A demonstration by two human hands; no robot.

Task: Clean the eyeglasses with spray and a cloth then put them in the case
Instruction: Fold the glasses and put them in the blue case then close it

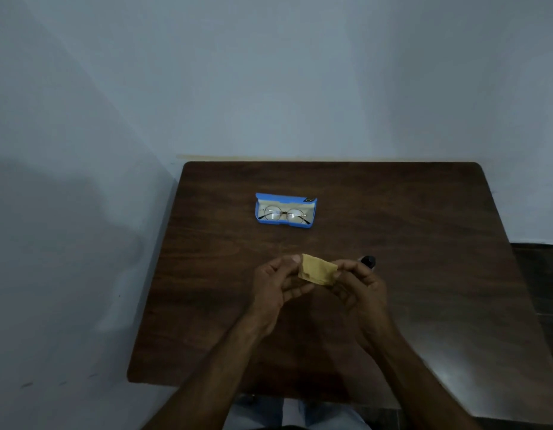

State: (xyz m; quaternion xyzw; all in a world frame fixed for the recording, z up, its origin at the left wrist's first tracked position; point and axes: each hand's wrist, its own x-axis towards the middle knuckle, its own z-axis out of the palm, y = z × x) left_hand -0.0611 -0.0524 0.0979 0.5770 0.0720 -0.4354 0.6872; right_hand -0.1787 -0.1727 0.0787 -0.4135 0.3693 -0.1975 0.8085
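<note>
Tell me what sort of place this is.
Likely a plain, dimly lit indoor room: a dark wooden table by a bare pale wall, with dark floor at the right.

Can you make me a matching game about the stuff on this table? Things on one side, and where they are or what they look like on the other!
Things:
1. glasses
2. cloth
3. case
4. bottle

Clues:
A. blue and open
B. pinched by the left hand and the right hand
C. lying inside the case
D. dark, just past the right hand

Pairs: 1-C, 2-B, 3-A, 4-D
</note>
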